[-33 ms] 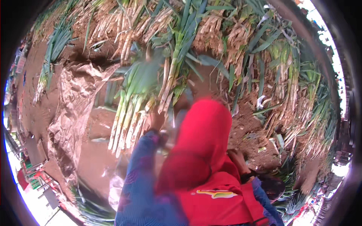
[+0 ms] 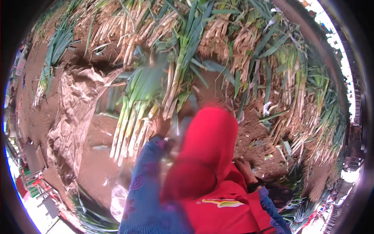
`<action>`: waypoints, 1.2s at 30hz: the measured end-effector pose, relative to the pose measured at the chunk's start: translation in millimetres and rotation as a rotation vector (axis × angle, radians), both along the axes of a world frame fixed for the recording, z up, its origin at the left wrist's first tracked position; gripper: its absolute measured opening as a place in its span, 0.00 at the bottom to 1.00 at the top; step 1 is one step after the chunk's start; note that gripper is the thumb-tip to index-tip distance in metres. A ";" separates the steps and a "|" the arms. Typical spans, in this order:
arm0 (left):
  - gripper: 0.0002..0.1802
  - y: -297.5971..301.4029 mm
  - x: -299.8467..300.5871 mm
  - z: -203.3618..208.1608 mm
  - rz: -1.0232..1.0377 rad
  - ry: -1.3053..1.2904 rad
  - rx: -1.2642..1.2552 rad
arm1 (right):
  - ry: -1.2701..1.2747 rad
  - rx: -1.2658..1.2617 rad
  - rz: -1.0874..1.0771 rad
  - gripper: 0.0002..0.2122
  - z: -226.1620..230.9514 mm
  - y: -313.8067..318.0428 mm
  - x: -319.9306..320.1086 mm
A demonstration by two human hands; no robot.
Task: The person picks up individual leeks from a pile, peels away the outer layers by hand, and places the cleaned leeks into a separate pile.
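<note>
A loose bundle of green onions point(image 2: 132, 117) lies on bare soil left of the middle, white root ends toward me and green tops away. My left hand point(image 2: 161, 125), below a blue patterned sleeve, is closed at the bundle's right edge, against the lower white stalks; its fingers are partly hidden. Farther right, my right hand point(image 2: 245, 170) is low beside the red apron point(image 2: 230, 206), over the soil. Its fingers are bent and partly covered, so what they hold, if anything, does not show. A red cloth shape point(image 2: 212, 136) blocks the ground between both hands.
Crumpled brown sacking point(image 2: 72, 117) lies left of the bundle. Heaped green onions point(image 2: 296, 78) run along the far side and right. A smaller bunch point(image 2: 50, 70) is at far left. A clear plastic bag point(image 2: 119, 201) sits beside my left sleeve, a dark object point(image 2: 278, 194) by my right arm.
</note>
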State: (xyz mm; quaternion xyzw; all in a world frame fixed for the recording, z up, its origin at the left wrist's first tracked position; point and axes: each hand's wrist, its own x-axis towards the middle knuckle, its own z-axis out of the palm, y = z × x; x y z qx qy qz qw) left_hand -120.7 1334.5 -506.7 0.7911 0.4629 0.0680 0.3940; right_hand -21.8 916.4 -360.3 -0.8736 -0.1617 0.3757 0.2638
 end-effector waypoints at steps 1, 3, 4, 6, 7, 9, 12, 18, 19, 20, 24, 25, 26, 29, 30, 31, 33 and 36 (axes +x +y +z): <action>0.36 0.0 8.1 -1.4 0.009 0.266 -0.136 | 0.029 0.030 -0.018 0.13 11.7 2.2 0.3; 0.38 2.9 17.0 -3.3 0.012 0.292 -0.066 | -0.090 0.025 0.184 0.14 31.5 6.4 -5.9; 0.37 5.4 19.0 -3.0 -0.032 0.311 -0.039 | 0.079 -0.003 -0.050 0.13 37.5 9.7 -8.8; 0.35 13.0 17.2 2.2 -0.096 0.242 -0.038 | 0.242 0.024 -0.378 0.12 46.2 13.4 -11.3; 0.35 18.3 16.4 8.3 -0.089 0.202 -0.007 | 0.346 0.070 -0.585 0.11 48.9 14.1 -11.5; 0.42 33.2 10.6 30.5 -0.232 0.137 -0.228 | 0.367 0.116 -0.652 0.11 54.7 13.0 -10.3; 0.34 59.3 4.9 90.5 -0.230 -0.148 -0.537 | 0.359 0.242 -0.734 0.12 67.0 11.2 -6.5; 0.18 73.3 -0.3 254.1 -0.107 -0.851 -1.421 | 0.375 0.425 -0.808 0.13 97.5 47.7 5.4; 0.17 56.2 9.5 274.3 -0.149 -0.901 -1.466 | 0.362 0.418 -0.843 0.14 103.3 60.6 11.0; 0.16 31.1 23.4 290.3 -0.198 -1.011 -1.520 | 0.331 0.518 -0.730 0.14 111.0 73.2 18.3; 0.18 -73.6 94.5 325.7 -0.121 -0.937 -1.612 | 0.422 0.676 -0.513 0.18 153.4 123.6 69.1; 0.20 -99.1 101.0 327.5 -0.197 -0.830 -1.556 | 0.437 0.730 -0.428 0.19 164.1 131.0 82.6; 0.22 -126.7 104.0 328.4 -0.303 -0.803 -1.509 | 0.414 0.718 -0.447 0.19 173.8 136.5 99.4; 0.22 -197.1 97.7 318.8 -0.297 -0.594 -1.372 | -0.135 0.590 0.318 0.21 176.3 133.6 128.4; 0.21 -216.5 94.0 312.9 -0.338 -0.477 -1.332 | 0.315 0.582 0.011 0.21 166.9 130.6 133.0; 0.21 -230.3 92.9 305.1 -0.391 -0.324 -1.301 | 0.782 0.566 -0.291 0.20 156.0 124.3 136.6; 0.21 -240.7 89.0 284.8 -0.511 -0.233 -1.262 | 0.886 0.516 -0.365 0.18 130.2 101.9 136.2; 0.21 -228.6 95.3 252.7 -0.696 -0.096 -1.132 | 0.906 0.496 -0.581 0.12 93.7 81.7 126.4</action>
